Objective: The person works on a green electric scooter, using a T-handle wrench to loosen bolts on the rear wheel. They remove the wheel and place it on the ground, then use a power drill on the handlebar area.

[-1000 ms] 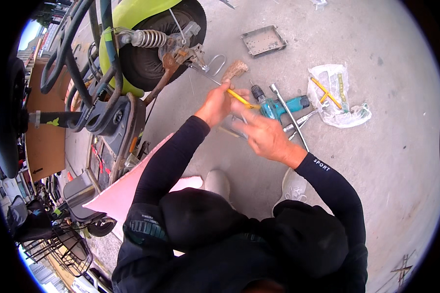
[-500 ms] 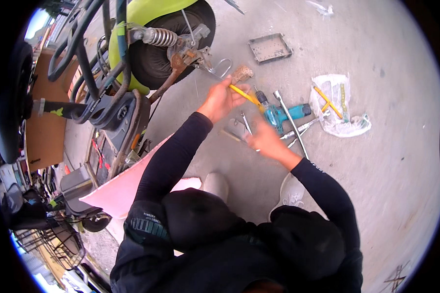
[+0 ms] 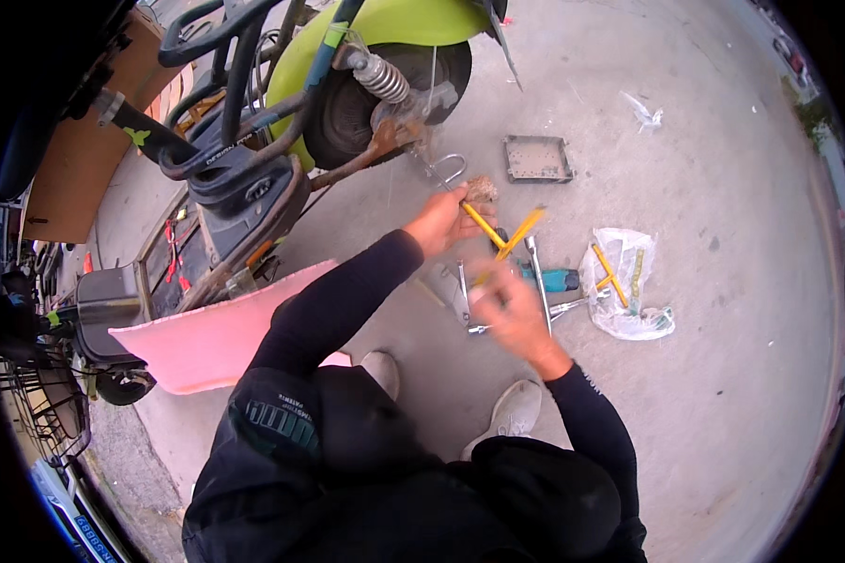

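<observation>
My left hand [image 3: 436,225] is closed around the yellow shaft of a T-handle wrench [image 3: 482,223]. The shaft slants up toward the rear axle area of a scooter wheel [image 3: 343,124]; where its tip meets the axle is too blurred to make out. Just below the wrench's crossbar is my right hand [image 3: 516,314], smeared by motion, so its grip is unclear. Partly hidden behind the tool lies a teal power drill [image 3: 560,280]. A long silver wrench [image 3: 539,281] rests across it, beside my right hand.
Farther off lie a shallow dark tray [image 3: 539,161] and a rough brown lump [image 3: 482,189]. At right, a clear plastic bag [image 3: 640,325] carries another yellow T-handle tool [image 3: 609,274]. A pink curved panel [image 3: 218,335] stands on the left, below the scooter frame [image 3: 244,192].
The view has shifted, moving the scooter rightward and down in the picture. The wrench's crossbar has turned and shows plainly now. My right hand is still close to it; my left still holds the shaft.
</observation>
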`<state>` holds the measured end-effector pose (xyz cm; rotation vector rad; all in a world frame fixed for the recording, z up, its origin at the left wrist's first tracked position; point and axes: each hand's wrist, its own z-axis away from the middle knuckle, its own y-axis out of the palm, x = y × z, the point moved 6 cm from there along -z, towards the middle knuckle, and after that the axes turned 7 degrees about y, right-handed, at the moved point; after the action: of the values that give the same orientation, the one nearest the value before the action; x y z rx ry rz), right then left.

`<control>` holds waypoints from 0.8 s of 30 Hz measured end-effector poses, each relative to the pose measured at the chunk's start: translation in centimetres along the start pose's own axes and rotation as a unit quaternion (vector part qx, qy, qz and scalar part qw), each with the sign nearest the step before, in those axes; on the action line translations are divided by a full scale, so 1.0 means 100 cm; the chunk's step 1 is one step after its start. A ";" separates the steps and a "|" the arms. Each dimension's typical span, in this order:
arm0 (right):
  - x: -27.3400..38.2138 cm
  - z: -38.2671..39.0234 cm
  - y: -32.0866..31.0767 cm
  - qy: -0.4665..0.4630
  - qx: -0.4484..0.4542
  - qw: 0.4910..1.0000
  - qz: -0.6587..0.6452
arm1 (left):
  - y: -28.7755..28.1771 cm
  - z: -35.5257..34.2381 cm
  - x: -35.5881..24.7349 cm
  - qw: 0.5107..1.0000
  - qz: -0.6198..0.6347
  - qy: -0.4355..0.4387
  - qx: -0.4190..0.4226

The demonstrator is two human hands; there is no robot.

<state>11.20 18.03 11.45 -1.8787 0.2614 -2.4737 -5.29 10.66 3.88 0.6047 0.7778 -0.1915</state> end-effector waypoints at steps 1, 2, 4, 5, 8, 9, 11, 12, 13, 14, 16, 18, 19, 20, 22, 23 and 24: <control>0.003 0.003 0.024 0.000 0.079 0.996 0.044 | -0.005 -0.005 0.004 1.000 0.024 -0.001 0.013; -0.001 0.004 0.042 0.002 0.155 0.984 0.088 | -0.005 -0.004 0.000 1.000 0.024 0.006 0.009; -0.080 -0.020 -0.002 0.157 -0.045 0.986 -0.041 | 0.008 -0.008 -0.003 0.999 0.032 0.016 0.013; -0.051 -0.019 -0.028 0.109 -0.130 0.983 -0.063 | 0.008 -0.012 -0.002 0.999 0.034 0.013 0.016; 0.002 -0.010 -0.016 -0.075 -0.101 0.988 0.090 | -0.001 -0.011 0.006 0.999 0.033 0.008 0.015; 0.013 -0.009 0.001 -0.145 -0.046 0.972 0.178 | -0.007 -0.010 0.005 0.999 0.034 0.014 0.015; -0.016 -0.012 0.017 0.031 0.105 0.993 0.034 | -0.021 -0.016 0.005 0.998 0.058 0.032 0.022; -0.036 -0.012 0.021 0.122 0.176 0.976 -0.033 | -0.021 -0.021 0.007 0.997 0.060 0.031 0.025; -0.074 -0.020 0.002 0.239 0.127 0.961 -0.064 | -0.017 -0.026 0.008 0.997 0.064 0.031 0.030; -0.070 -0.023 -0.010 0.223 0.042 0.967 -0.116 | -0.016 -0.025 0.006 0.997 0.069 0.032 0.028; -0.062 -0.025 -0.033 0.183 -0.128 0.950 -0.218 | -0.010 -0.030 0.000 0.998 0.059 0.030 0.006; -0.012 -0.022 -0.011 0.114 0.035 0.981 -0.151 | -0.008 -0.018 -0.002 0.999 0.035 0.029 0.002; 0.005 -0.020 0.009 0.094 0.163 0.975 -0.118 | -0.017 -0.017 0.001 0.998 0.053 0.029 0.004; 0.017 -0.013 0.024 0.075 0.279 0.954 -0.078 | -0.018 -0.020 0.003 0.997 0.076 0.027 0.015; -0.008 -0.016 0.031 0.114 0.271 0.956 0.019 | -0.025 -0.026 0.007 0.996 0.091 0.020 0.013; -0.048 -0.026 0.013 0.094 0.188 0.976 0.058 | -0.017 -0.030 0.005 0.996 0.088 0.013 0.009; -0.050 -0.033 -0.001 0.207 0.097 0.973 -0.023 | -0.017 -0.029 0.002 0.997 0.082 0.008 -0.004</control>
<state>9.39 19.15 5.84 -1.3014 -0.0211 -2.7830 -7.57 10.93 1.38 0.6604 0.7405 -0.0329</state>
